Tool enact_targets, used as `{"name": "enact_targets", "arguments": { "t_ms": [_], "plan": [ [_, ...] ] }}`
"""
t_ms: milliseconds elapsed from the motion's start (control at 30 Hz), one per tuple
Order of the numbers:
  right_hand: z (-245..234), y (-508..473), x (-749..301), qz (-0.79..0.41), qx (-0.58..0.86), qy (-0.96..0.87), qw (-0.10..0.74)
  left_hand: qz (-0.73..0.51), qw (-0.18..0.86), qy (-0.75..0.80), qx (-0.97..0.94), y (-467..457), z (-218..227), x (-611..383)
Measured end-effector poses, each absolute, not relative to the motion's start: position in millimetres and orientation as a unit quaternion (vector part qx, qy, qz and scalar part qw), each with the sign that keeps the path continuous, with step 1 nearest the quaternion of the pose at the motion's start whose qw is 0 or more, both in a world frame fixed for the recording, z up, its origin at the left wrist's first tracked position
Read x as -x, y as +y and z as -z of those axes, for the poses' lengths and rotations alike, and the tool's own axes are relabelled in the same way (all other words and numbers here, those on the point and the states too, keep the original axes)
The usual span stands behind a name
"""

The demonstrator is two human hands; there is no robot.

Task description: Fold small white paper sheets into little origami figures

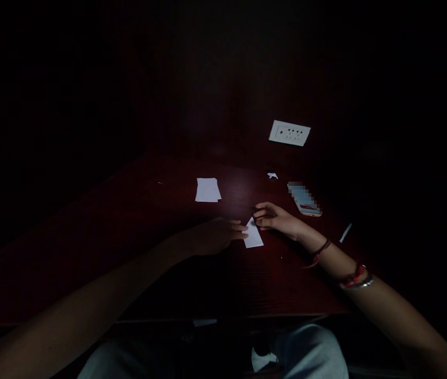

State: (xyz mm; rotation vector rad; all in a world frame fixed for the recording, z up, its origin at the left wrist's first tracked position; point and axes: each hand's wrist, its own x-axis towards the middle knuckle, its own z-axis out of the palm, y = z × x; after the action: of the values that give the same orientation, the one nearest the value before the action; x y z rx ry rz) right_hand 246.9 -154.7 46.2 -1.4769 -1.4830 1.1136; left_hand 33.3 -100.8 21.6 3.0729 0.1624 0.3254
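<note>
A small white piece of folded paper [254, 238] lies on the dark red table in front of me, its top narrowing to a point. My left hand [221, 235] reaches in from the left, a ring on one finger. Its fingers are stretched out, and their tips rest on the paper's left edge. On the other side my right hand [274, 216] has its fingers loosely bent and a little apart, the fingertips at the paper's upper right edge. The thumb of my right hand is hard to make out.
Behind the paper lies a stack of white paper sheets [208, 190]. To the right are a phone [304, 199], a small folded paper scrap [272, 175] and a thin paper strip [345, 232]. A wall socket [290, 133] sits above the table. Surroundings are very dark.
</note>
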Motion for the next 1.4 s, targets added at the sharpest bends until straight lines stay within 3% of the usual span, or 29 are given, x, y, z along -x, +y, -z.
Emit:
{"name": "enact_targets", "arguments": {
  "t_ms": [267, 500, 667, 800, 1067, 1400],
  "plan": [
    [-39.2, -139.1, -241.9, -0.41, 0.597, -0.573, 0.384, -0.091, -0.013, 0.066, -0.994, -104.7, -30.6, -31.9],
    [-23.1, -144.5, -251.6, -0.283, 0.574, -0.656, 0.4, -0.084, -0.043, 0.112, -0.989, -110.6, -26.2, -31.3],
    [-15.9, -158.7, -255.2, -0.147, 0.544, -0.734, 0.38, -0.064, 0.0, 0.103, -0.993, -129.6, -29.5, -39.4],
    [-15.9, -166.5, -258.4, -0.139, 0.511, -0.758, 0.38, -0.072, 0.01, 0.131, -0.989, -131.5, -24.8, -39.7],
    [-15.1, -178.9, -270.7, -0.116, 0.428, -0.852, 0.28, -0.095, 0.015, 0.141, -0.985, -121.3, -10.8, -42.0],
    [-9.1, -173.0, -276.7, -0.118, 0.422, -0.865, 0.246, -0.119, 0.059, 0.17, -0.977, -115.2, 6.1, -50.2]
  ]
}}
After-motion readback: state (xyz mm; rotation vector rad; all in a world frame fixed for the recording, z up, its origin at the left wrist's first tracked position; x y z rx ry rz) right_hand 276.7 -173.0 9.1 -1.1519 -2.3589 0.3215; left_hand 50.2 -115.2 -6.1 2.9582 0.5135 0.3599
